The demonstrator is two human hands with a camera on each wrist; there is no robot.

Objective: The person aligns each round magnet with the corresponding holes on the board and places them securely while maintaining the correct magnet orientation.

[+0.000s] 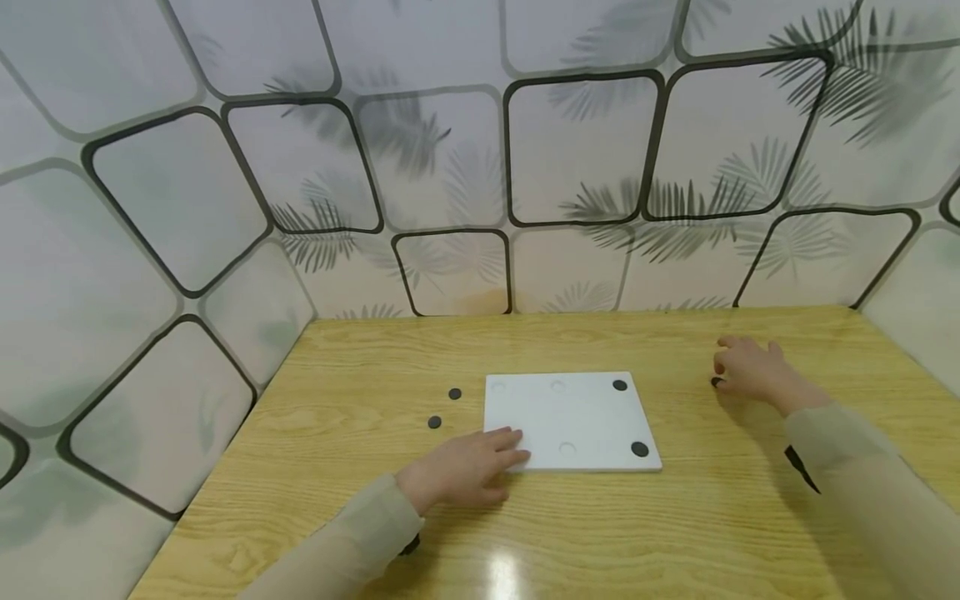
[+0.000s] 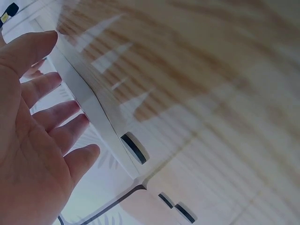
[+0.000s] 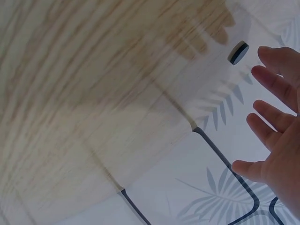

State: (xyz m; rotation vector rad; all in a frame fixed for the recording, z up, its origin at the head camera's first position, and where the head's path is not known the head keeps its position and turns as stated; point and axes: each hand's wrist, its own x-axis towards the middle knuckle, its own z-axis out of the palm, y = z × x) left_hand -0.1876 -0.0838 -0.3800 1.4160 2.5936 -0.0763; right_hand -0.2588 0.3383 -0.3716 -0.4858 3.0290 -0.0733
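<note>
A white rectangular board with shallow round recesses lies flat on the wooden table. One black disc sits at its far right corner, another disc at its near right corner. My left hand lies palm down, its fingers extended over the board's near left corner and hiding it. Over to the right, my right hand is above the table, fingers loosely bent and spread. Just by its thumb is a small round disc, which stands apart from the fingertips in the right wrist view.
Left of the board, two loose black discs lie on the table: a farther disc and a nearer disc. A pale wall covering with dark rounded outlines and leaf prints rises behind the table's far edge and along its sides.
</note>
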